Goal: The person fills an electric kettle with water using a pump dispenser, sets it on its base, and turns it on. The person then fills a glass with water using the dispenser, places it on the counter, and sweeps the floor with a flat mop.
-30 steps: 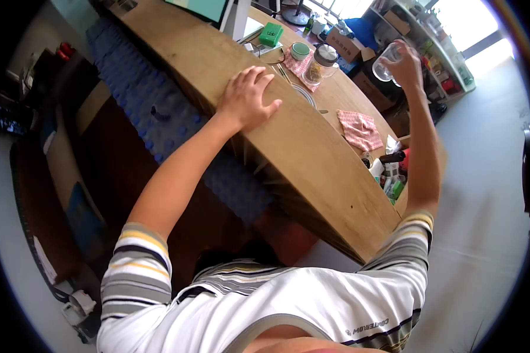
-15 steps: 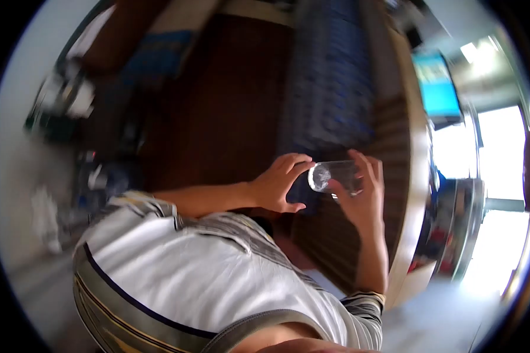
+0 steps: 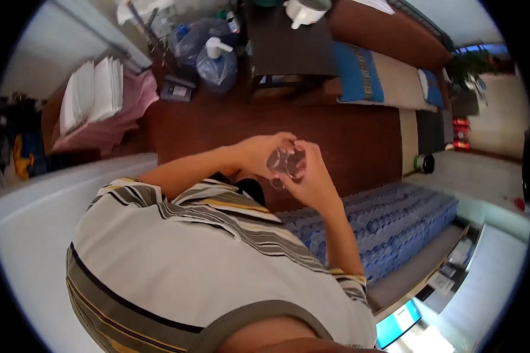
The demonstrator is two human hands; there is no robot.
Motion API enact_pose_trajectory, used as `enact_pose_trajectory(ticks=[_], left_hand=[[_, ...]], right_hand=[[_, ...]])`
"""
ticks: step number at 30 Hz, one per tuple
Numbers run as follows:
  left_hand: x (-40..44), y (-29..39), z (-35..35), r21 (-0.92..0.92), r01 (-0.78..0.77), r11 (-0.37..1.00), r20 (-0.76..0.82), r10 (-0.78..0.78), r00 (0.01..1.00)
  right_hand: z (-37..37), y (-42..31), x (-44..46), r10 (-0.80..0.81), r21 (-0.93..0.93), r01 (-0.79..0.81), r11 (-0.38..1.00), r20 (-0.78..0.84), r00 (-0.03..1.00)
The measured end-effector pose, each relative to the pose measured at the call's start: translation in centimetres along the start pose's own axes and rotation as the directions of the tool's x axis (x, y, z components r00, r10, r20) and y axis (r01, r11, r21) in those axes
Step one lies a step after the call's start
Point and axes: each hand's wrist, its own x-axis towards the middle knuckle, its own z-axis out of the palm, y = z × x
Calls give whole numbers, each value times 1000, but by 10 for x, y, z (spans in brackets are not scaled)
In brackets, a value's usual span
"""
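Observation:
A clear, see-through drinking glass (image 3: pixel 281 160) is held on its side in front of my body, over the dark red-brown wooden floor. My right hand (image 3: pixel 315 182) grips it from the right, fingers curled around its side. On its left is my left hand (image 3: pixel 258 154), fingers bent over the glass and touching it. The fingers of both hands hide part of the glass. Nothing can be made out inside it.
Packs of blue-capped bottles (image 3: pixel 388 226) line the floor at lower right. Ahead stand a dark table (image 3: pixel 291 50) with a white pot (image 3: pixel 306 12), a water jug with a pump (image 3: pixel 217 69), and a bench with blue cloth (image 3: pixel 359 73). White folded stacks (image 3: pixel 93 94) sit at left.
My view has swung left, away from the window and screen. My left hand, apart from the glass before with its fingers spread, now closes on it; my right hand still holds it.

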Motion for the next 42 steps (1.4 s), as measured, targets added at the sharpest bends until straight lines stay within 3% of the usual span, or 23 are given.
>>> enact_pose_trajectory(ticks=[1,3,5,7,9,11,13,15,18,19,21,23,25,26,27,29,30,33,36,37,39,40,42], left_hand=[[-7,4,-1,-76,85,993,-35,-88,996],[-13,-8,-5,-158,170,973,-96,-187,978],[-23,-43,-1,-314,115,942,-326,-221,919],[-29,-59,-3,-234,114,965,-437,-209,875],[-29,-74,-7,-270,96,958,-699,-264,665],[-28,-96,-21,-272,95,957,-745,-273,608],[-26,-119,-37,-221,164,961,-837,-273,473],[-24,-150,-50,-307,83,948,-809,-306,502],[-25,-195,-87,-270,107,957,-756,-280,592],[-26,-209,-104,-249,125,960,-682,-265,682],[-30,-239,-143,-232,136,963,-584,-250,772],[-37,-274,-190,281,223,933,-398,-99,912],[-34,-358,-213,120,87,989,-525,-11,851],[-34,-389,-221,31,196,980,-607,-137,783],[-27,-418,-232,-55,293,954,-682,-251,687],[-11,-460,-259,-87,379,921,-737,-315,598],[-3,-466,-272,-61,388,920,-765,-293,574],[31,-530,-302,82,365,928,-871,-111,478],[67,-603,-325,9,197,980,-869,-89,486],[67,-602,-323,14,201,980,-865,-89,494],[81,-605,-331,-292,-13,956,-727,-213,653],[86,-617,-330,-300,-56,952,-737,-194,647],[93,-629,-329,-298,-81,951,-747,-179,640]], right_hand=[[-2,-3,8,59,15,-61,998,109,992],[11,18,38,-41,25,38,999,155,987],[31,24,72,-153,58,147,987,121,981],[62,33,98,-176,195,163,967,50,983],[79,37,117,-180,318,184,930,-42,983],[90,41,136,-7,112,4,994,26,1000],[100,50,158,43,195,-66,979,119,992],[122,72,179,25,580,-259,772,379,925],[143,91,214,78,670,-510,539,563,823],[156,96,224,101,670,-610,423,634,766],[186,102,248,197,686,-585,433,561,804],[220,124,275,326,741,-500,447,386,863],[269,178,315,379,722,-379,579,173,909],[296,203,322,399,656,-302,692,1,917],[315,227,337,409,658,-301,691,-13,912],[351,269,368,371,450,-223,865,-273,888],[355,275,381,542,495,-406,769,-166,824],[381,316,425,471,532,-275,801,-276,838],[385,325,459,321,363,-162,917,-435,841],[394,337,462,329,372,-164,914,-437,837],[402,361,484,404,517,-169,839,-384,831],[401,356,486,412,639,-105,762,-354,839],[406,373,496,332,601,-35,799,-391,858]])
